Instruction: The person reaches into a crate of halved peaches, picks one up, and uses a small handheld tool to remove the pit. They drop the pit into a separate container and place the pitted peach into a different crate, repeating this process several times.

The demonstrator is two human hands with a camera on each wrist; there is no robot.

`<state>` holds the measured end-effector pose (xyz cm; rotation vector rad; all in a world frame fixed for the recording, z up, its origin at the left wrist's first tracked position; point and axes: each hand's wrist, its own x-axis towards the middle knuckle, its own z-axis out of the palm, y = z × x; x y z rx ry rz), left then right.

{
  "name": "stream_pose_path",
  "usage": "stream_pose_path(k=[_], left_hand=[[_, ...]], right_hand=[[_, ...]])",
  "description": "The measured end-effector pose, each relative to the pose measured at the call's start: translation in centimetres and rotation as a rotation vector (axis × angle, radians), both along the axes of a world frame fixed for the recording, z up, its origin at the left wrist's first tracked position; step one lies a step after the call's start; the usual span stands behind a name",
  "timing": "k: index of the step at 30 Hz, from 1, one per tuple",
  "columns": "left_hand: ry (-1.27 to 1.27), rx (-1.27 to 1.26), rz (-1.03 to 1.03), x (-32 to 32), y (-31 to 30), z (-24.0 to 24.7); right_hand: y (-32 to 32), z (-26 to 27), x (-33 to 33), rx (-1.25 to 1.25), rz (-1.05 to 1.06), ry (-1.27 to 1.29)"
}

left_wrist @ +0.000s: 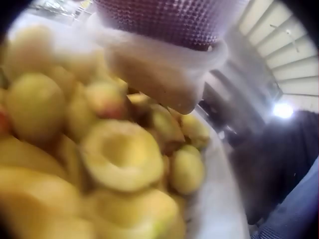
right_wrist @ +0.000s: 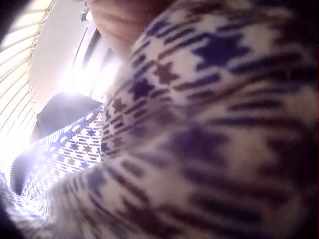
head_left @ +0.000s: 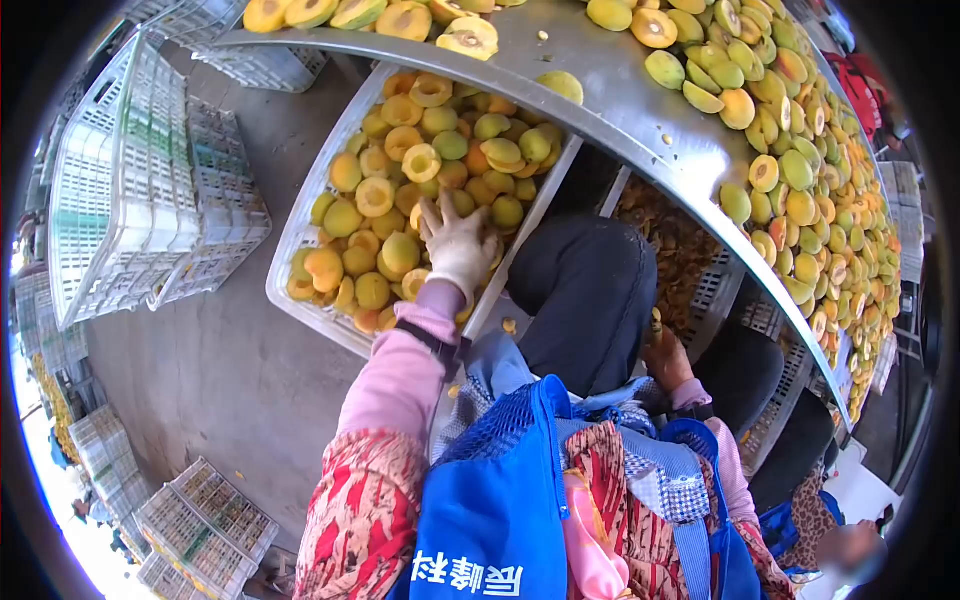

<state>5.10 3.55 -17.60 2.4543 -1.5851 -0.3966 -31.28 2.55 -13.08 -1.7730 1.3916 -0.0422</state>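
A white crate (head_left: 322, 222) holds many halved yellow-green fruits (head_left: 401, 253). My left hand (head_left: 460, 243), in a pale glove, rests on the fruit near the crate's right side, fingers spread; its fingertips are partly hidden among the halves. In the left wrist view the gloved hand (left_wrist: 154, 74) is above blurred fruit halves (left_wrist: 122, 155), some with hollow centres. Beside the dark-trousered knee, my bare right hand (head_left: 668, 362) holds a small yellowish thing (head_left: 656, 326) upright. The right wrist view shows part of that hand (right_wrist: 127, 20) against patterned cloth (right_wrist: 149, 129); its fingers are hidden there.
A metal table (head_left: 640, 120) heaped with fruit halves curves across the front and right. Under its edge is a crate of brownish pieces (head_left: 665, 250). Stacked white crates (head_left: 125, 180) stand at left, more (head_left: 205, 525) at lower left. Another person (head_left: 812, 545) is at lower right.
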Motion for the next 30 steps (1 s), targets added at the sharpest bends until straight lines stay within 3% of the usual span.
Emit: stream_pose_path(k=[2, 4, 5, 6, 7, 9, 10, 13, 15, 17, 19, 20, 22, 23, 24, 25, 26, 27, 28, 30], left_hand=[[0.006, 0.015, -0.040, -0.1, -1.0, 2.4], [0.201, 0.392, -0.343, 1.3, -2.3, 3.1], [0.215, 0.396, -0.329, 1.3, -3.1, 2.3], [0.195, 0.145, -0.276, 1.2, -4.4, 1.2], [0.167, -0.105, -0.211, 1.1, -5.9, -0.1], [-0.024, -0.273, -0.127, -0.5, -9.6, -4.9], [-0.013, -0.272, -0.104, -0.7, -11.2, -4.5], [0.036, -0.137, -0.112, -0.5, -16.5, -3.0], [-0.033, 0.043, -0.234, 0.2, -19.6, -4.2], [-0.026, 0.006, -0.231, 1.4, -19.3, -3.2], [0.078, 0.015, -0.549, 4.6, -17.4, 1.9], [0.178, 0.134, -0.496, 5.9, -17.9, 1.7], [-0.091, 0.077, -0.450, 9.2, -16.7, 2.4], [-0.242, -0.014, -0.347, 11.0, -15.5, 2.3], [-0.380, -0.260, -0.217, 13.2, -15.0, -1.5], [-0.516, -0.500, -0.079, 14.8, -14.7, -5.0], [-0.522, -0.494, -0.066, 15.0, -14.2, -4.6], [-0.358, -0.383, -0.081, 15.1, -14.0, -3.6], [-0.190, -0.267, -0.100, 15.2, -13.4, -2.6], [-0.139, -0.207, -0.042, 15.7, -11.7, -1.1]], right_hand=[[-0.2, -0.2, -0.2, -0.069, 0.080, 0.071], [-0.3, -1.7, -1.0, -0.075, 0.062, -0.064], [0.2, -2.7, -1.6, -0.067, 0.058, -0.128], [0.1, -3.3, -1.7, 0.294, -0.223, -0.007], [0.1, -3.4, -2.2, 0.300, -0.197, 0.010], [-0.2, 0.5, 1.5, 0.096, -0.178, -0.015], [-0.2, -1.3, -1.0, -0.013, -0.004, 0.026], [-0.3, -0.2, -0.3, 0.065, -0.145, 0.058], [-0.9, 0.5, -0.4, 0.087, -0.112, 0.062], [-1.0, 0.3, -0.4, -0.014, -0.024, 0.171], [-1.3, -0.3, 0.2, 0.046, -0.102, 0.027], [-1.1, -0.5, 0.3, 0.114, -0.194, -0.102], [-0.1, -2.4, -1.8, 0.187, -0.286, -0.232], [-0.2, -4.8, -4.9, 0.070, -0.032, -0.042], [-0.3, -6.2, -6.6, -0.051, 0.225, 0.147], [-0.3, -5.4, -5.8, -0.047, 0.236, 0.147], [-0.7, -3.6, -3.8, 0.008, 0.168, 0.095], [-1.1, -2.6, -2.2, 0.059, 0.096, 0.039], [-1.1, -2.3, -1.9, 0.063, 0.102, 0.031], [-1.3, -2.0, -2.2, 0.010, 0.104, 0.118]])
